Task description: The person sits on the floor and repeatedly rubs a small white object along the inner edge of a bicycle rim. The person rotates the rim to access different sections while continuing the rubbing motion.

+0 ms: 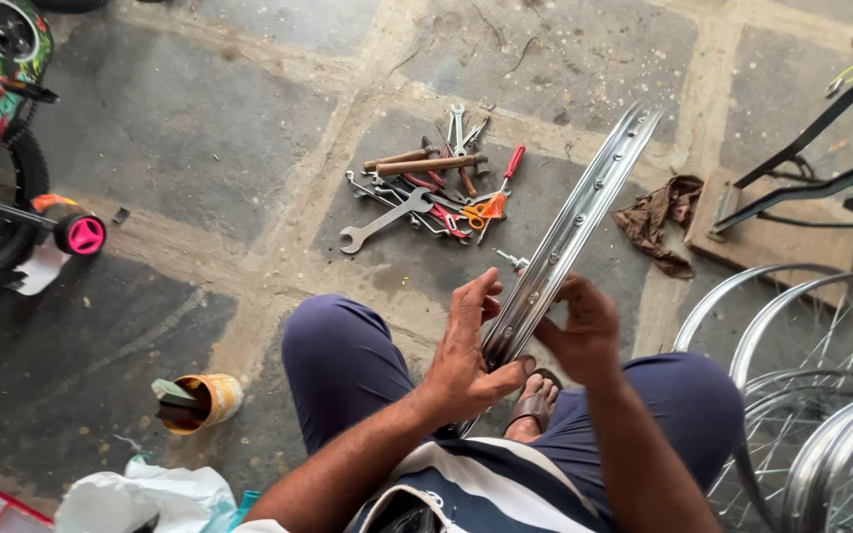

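Both hands grip the rim (570,232) at its near end: left hand (466,355) wrapped on one side, right hand (584,331) on the other; its length runs away up-right.

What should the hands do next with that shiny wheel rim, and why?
Probably turn the rim a little between both hands. The left hand and right hand grip only its near end, and more holes run along the far part.

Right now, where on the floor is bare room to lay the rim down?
Bare floor lies left of the tool pile, between the pink wheel and the cup. It is crowded to the right: rag, wooden board, spoked wheels. Both hands hold the rim.
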